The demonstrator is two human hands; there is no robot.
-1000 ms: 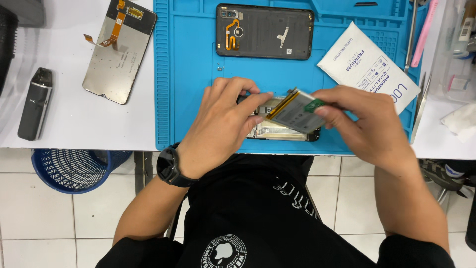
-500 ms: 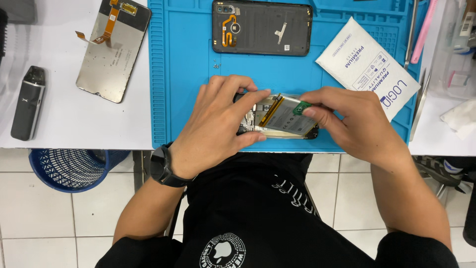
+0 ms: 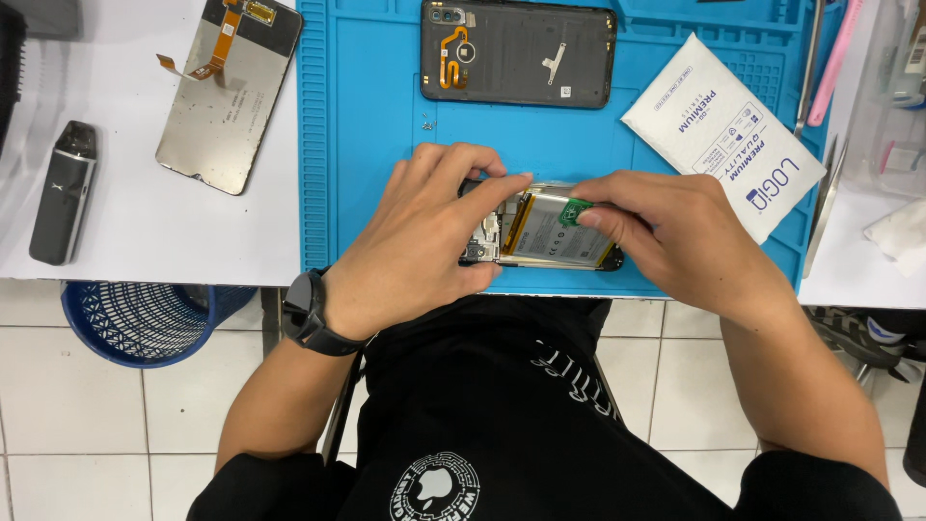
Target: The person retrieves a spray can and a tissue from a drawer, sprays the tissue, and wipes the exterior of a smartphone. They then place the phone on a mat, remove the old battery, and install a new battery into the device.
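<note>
left hand point(image 3: 424, 241) clamps phone frame point(image 3: 482, 241) | right hand point(image 3: 675, 241) pinches battery point(image 3: 550, 236) between both | blue mat point(image 3: 367, 145) beneath

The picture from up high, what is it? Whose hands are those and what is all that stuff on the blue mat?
The camera sits on a person's head and looks down, so you see their own two hands. The left hand steadies an opened phone on the blue mat. The right hand pinches the silver battery by its green tab. Farther up the mat lies the phone's dark back cover and a white packet. On the white table to the left lie a loose screen panel and a small dark grey gadget. Below stands a blue basket.
</note>
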